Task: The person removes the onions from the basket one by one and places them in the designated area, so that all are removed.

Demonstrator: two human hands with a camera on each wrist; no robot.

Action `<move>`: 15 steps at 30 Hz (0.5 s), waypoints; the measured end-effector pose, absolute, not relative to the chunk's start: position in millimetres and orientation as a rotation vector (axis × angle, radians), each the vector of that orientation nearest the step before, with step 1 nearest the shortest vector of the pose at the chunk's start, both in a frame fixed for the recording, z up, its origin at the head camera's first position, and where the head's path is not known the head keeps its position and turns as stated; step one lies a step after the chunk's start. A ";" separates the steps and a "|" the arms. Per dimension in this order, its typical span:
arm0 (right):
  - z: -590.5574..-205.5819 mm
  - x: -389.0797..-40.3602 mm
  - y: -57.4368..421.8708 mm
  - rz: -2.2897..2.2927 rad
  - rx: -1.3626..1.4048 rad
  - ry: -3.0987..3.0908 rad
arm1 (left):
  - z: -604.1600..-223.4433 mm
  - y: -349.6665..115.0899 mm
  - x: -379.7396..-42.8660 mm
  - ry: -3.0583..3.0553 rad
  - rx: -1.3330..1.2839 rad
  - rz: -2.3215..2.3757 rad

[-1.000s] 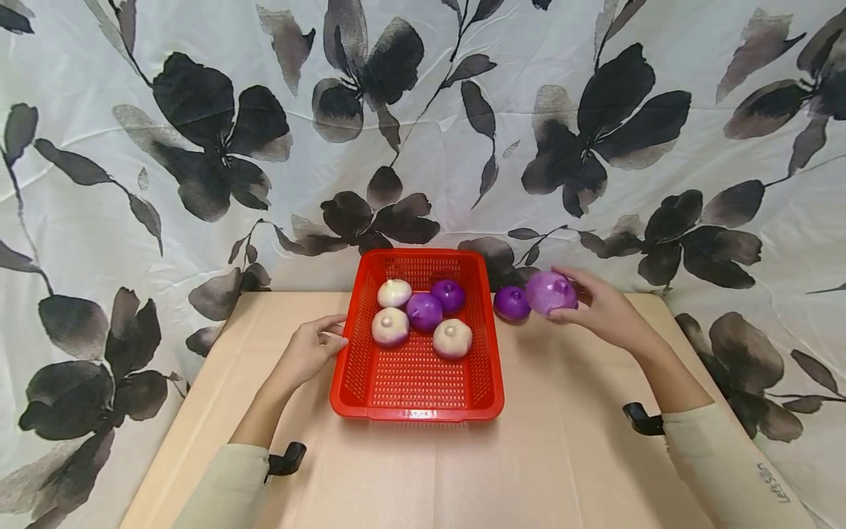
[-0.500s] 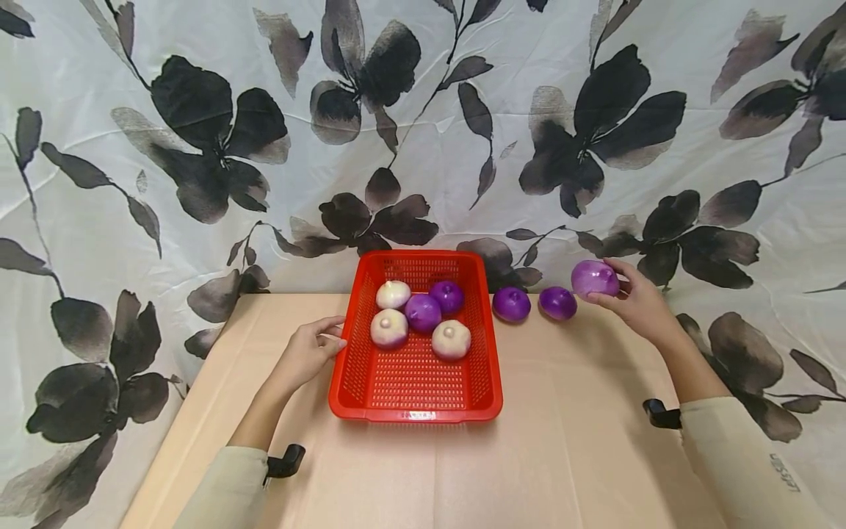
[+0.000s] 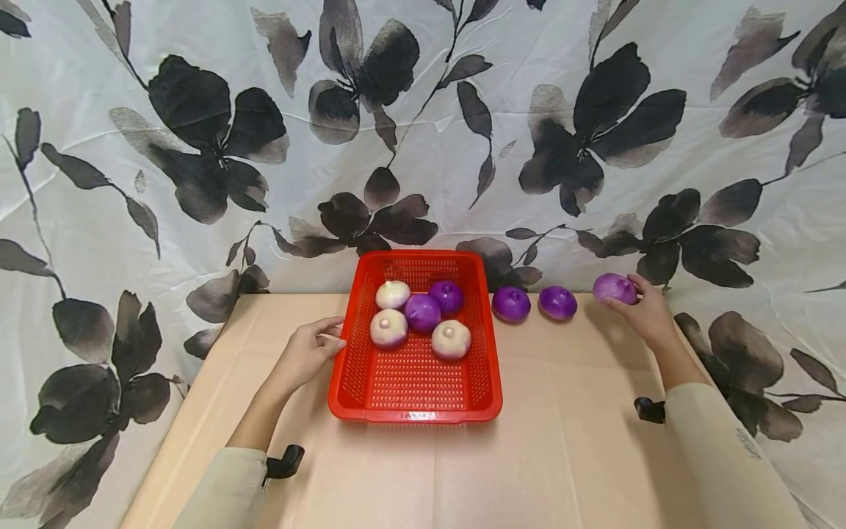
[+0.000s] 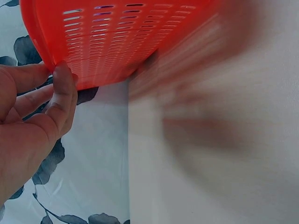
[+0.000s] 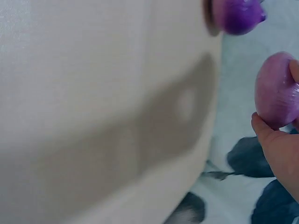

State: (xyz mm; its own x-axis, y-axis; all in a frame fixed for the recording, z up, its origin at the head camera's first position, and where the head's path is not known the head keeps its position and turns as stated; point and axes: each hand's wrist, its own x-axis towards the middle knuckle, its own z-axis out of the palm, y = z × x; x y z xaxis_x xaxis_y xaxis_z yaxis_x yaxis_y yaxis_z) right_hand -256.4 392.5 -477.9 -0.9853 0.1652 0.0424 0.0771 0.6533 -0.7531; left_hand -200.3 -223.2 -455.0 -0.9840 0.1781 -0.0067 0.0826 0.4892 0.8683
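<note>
Right hand [image 3: 649, 314]: thumb and fingers curled round a light purple onion [image 3: 613, 289], near the far edge of the table [image 3: 529, 455]; whether that onion touches the table I cannot tell
Left hand [image 3: 308, 355]: pinches the left rim of the red basket [image 3: 339, 375]
Head view alone: the basket's inside, its onions grouped toward the far half
Left wrist view alone: thumb and fingertips meeting at the rim, the slotted outer wall close up
Right wrist view: the held onion seen against the floral cloth [image 3: 423, 162], only one loose onion in frame
Onions, eight: one in hand, two loose purple onions [image 3: 558, 303] right of the basket, two purple onions [image 3: 423, 313] and three pale onions [image 3: 452, 340] inside
Baskets: one
</note>
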 end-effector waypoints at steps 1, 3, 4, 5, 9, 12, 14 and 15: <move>-481.7 -257.4 394.9 1.254 -0.227 -2.754 | -455.3 -223.3 -201.0 2.629 0.231 1.521; -489.1 -258.9 398.5 1.247 -0.278 -2.751 | -455.8 -223.3 -202.0 2.632 0.223 1.515; -492.9 -259.6 399.9 1.247 -0.301 -2.749 | -456.1 -223.5 -202.3 2.633 0.223 1.511; -496.6 -260.2 401.0 1.242 -0.324 -2.753 | -456.3 -223.6 -202.5 2.636 0.221 1.507; -510.1 -262.1 402.5 1.251 -0.410 -2.747 | -456.0 -223.4 -202.3 2.634 0.221 1.505; -516.5 -264.2 402.9 1.281 -0.452 -2.726 | -454.9 -223.0 -201.6 2.630 0.226 1.507; -518.9 -265.4 402.9 1.293 -0.468 -2.716 | -454.4 -222.6 -201.3 2.627 0.222 1.511; -519.8 -265.7 402.9 1.294 -0.476 -2.716 | -454.2 -222.7 -201.3 2.626 0.219 1.513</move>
